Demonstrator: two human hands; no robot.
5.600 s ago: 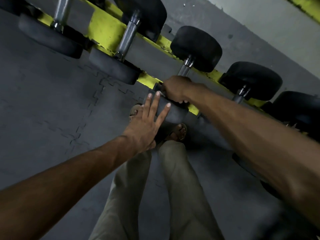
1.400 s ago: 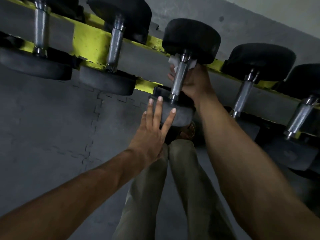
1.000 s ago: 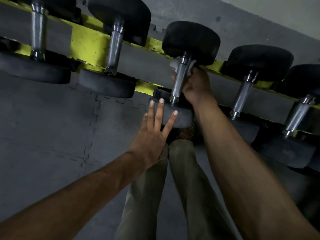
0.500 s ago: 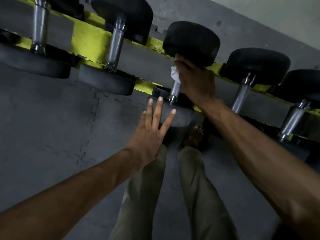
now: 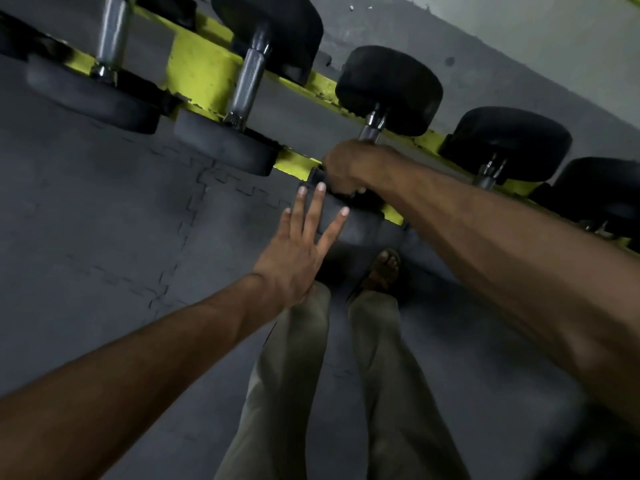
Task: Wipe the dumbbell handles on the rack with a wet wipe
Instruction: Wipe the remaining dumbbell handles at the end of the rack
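Observation:
A dumbbell with black rubber heads lies across the yellow rack (image 5: 202,72). Its chrome handle (image 5: 371,129) shows only a short stretch below the far head (image 5: 389,88). My right hand (image 5: 353,168) grips the lower part of that handle, close to the near head (image 5: 358,228). The wet wipe is hidden inside this fist. My left hand (image 5: 298,251) presses flat on the near head, fingers straight and spread.
More dumbbells sit on the rack: one to the left with a bare knurled handle (image 5: 247,84), another further left (image 5: 109,36), two to the right (image 5: 505,143). Grey interlocking floor mats (image 5: 104,220) lie below. My legs (image 5: 294,375) and a sandalled foot (image 5: 384,268) stand under the rack.
My right hand has slid down the handle from just under the far head to the near end, and the white wipe is no longer visible. My left hand has stayed on the near head.

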